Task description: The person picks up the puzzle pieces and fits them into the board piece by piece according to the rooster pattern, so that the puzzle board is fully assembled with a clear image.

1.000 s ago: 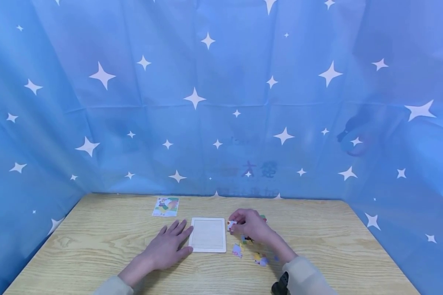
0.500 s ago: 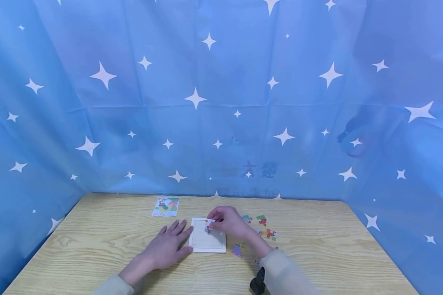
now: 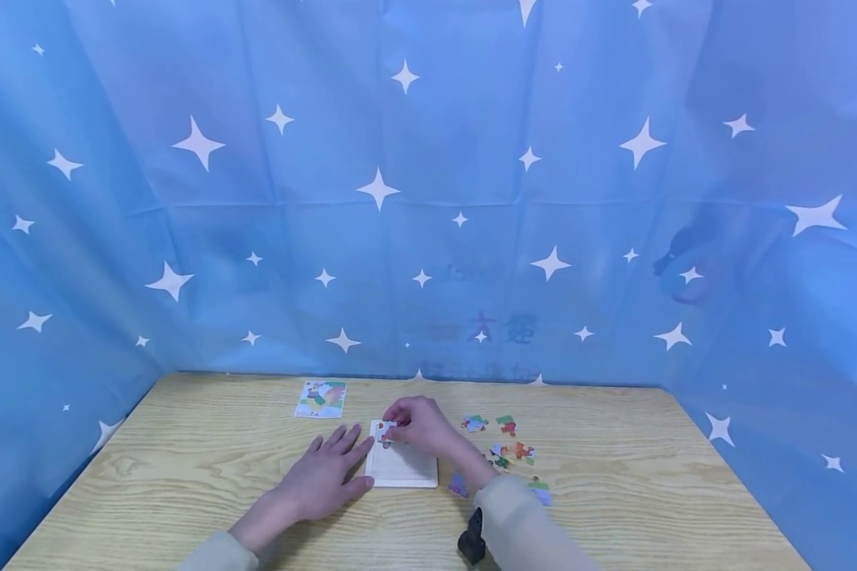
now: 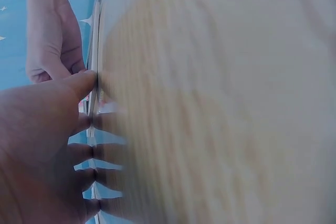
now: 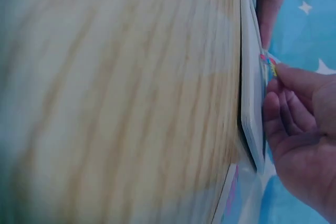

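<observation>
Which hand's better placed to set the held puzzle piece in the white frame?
Likely the right hand: it pinches the puzzle piece at the far-left corner of the white frame. The left hand rests, fingers spread, at its left edge.

Pinches a red-marked white jigsaw piece [image 3: 384, 431] in the right hand [image 3: 421, 426] at the far-left corner of a flat white puzzle tray [image 3: 405, 473]. Touches its left edge with the left hand [image 3: 323, 479], with colourful loose pieces [image 3: 520, 451] scattered to the right.
</observation>
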Tool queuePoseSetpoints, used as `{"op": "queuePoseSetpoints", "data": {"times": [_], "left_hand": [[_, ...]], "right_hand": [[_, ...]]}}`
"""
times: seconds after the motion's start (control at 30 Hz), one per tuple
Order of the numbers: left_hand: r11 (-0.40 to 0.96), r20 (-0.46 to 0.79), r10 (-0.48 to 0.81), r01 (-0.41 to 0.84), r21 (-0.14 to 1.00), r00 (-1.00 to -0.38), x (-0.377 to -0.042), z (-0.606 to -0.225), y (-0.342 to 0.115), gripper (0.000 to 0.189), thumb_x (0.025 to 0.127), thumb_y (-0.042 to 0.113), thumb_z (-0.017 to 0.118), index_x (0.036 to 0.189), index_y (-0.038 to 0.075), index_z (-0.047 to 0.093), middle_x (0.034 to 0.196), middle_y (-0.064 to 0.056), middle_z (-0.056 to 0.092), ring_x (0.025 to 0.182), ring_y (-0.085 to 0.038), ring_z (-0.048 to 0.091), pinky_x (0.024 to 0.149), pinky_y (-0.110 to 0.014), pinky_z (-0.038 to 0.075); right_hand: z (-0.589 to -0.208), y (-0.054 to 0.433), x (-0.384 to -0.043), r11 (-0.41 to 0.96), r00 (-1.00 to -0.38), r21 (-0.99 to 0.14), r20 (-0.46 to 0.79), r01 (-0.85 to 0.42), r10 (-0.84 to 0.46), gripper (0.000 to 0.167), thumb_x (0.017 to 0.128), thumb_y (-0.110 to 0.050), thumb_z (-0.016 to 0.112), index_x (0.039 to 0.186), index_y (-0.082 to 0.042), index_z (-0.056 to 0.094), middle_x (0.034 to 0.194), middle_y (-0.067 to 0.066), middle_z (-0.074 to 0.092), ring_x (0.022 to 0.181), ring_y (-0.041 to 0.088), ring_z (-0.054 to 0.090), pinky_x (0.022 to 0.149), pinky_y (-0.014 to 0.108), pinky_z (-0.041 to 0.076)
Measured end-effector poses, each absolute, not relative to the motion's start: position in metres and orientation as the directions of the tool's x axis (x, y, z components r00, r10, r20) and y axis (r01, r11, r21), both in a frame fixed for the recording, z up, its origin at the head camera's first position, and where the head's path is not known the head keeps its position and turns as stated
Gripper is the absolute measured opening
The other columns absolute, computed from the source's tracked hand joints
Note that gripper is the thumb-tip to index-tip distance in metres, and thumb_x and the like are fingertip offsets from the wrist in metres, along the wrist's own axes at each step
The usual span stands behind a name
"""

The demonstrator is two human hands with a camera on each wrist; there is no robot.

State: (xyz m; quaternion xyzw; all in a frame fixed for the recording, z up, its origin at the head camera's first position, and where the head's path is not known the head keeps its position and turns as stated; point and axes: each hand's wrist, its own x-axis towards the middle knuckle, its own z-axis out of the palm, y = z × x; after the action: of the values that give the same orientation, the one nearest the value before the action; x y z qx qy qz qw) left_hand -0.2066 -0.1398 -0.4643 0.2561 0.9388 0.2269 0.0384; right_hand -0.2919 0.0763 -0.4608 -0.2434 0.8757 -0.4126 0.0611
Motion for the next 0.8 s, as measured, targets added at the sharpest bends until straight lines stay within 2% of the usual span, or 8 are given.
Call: {"op": "queuePoseSetpoints", "data": {"times": [0.17, 0.43, 0.63, 0.8], "left_hand": [[0.764, 0.044, 0.502, 0.467, 0.445, -0.864, -0.208, -0.465, -0.14, 0.067, 0.103, 0.046, 0.059, 0.152, 0.001, 0.049, 0.159, -0.028, 0.036, 0.147, -0.051, 0.028, 0.11, -0.074, 0.024], [0.759, 0.046, 0.506, 0.47, 0.45, -0.861, -0.208, -0.465, -0.139, 0.068, 0.103, 0.046, 0.059, 0.152, 0.001, 0.048, 0.159, -0.028, 0.035, 0.147, -0.051, 0.028, 0.11, -0.074, 0.024], [0.762, 0.048, 0.509, 0.475, 0.441, -0.86, -0.208, -0.466, -0.14, 0.068, 0.103, 0.047, 0.058, 0.152, 0.001, 0.048, 0.159, -0.028, 0.036, 0.147, -0.05, 0.029, 0.11, -0.074, 0.025], [0.764, 0.048, 0.508, 0.475, 0.438, -0.86, -0.208, -0.465, -0.14, 0.068, 0.103, 0.047, 0.058, 0.152, 0.001, 0.048, 0.159, -0.028, 0.036, 0.147, -0.05, 0.029, 0.11, -0.074, 0.026]], "right_hand": [[-0.464, 0.074, -0.294, 0.548, -0.869, -0.736, 0.111, -0.397, -0.482, 0.013, 0.089, 0.001, 0.077, 0.101, -0.001, 0.075, 0.085, -0.002, 0.068, 0.079, 0.008, 0.063, 0.071, 0.024, 0.053], [-0.465, 0.072, -0.292, 0.582, -0.877, -0.701, 0.133, -0.413, -0.462, 0.012, 0.087, -0.003, 0.081, 0.097, 0.0, 0.075, 0.082, -0.002, 0.068, 0.074, 0.007, 0.061, 0.067, 0.023, 0.052], [-0.464, 0.066, -0.288, 0.634, -0.901, -0.662, 0.158, -0.4, -0.404, 0.012, 0.083, -0.005, 0.084, 0.091, 0.0, 0.075, 0.075, -0.003, 0.065, 0.067, 0.006, 0.056, 0.062, 0.022, 0.049], [-0.465, 0.062, -0.285, 0.629, -0.919, -0.683, 0.174, -0.371, -0.353, 0.01, 0.081, -0.001, 0.082, 0.086, 0.0, 0.073, 0.071, -0.002, 0.064, 0.063, 0.007, 0.055, 0.059, 0.022, 0.048]]}}
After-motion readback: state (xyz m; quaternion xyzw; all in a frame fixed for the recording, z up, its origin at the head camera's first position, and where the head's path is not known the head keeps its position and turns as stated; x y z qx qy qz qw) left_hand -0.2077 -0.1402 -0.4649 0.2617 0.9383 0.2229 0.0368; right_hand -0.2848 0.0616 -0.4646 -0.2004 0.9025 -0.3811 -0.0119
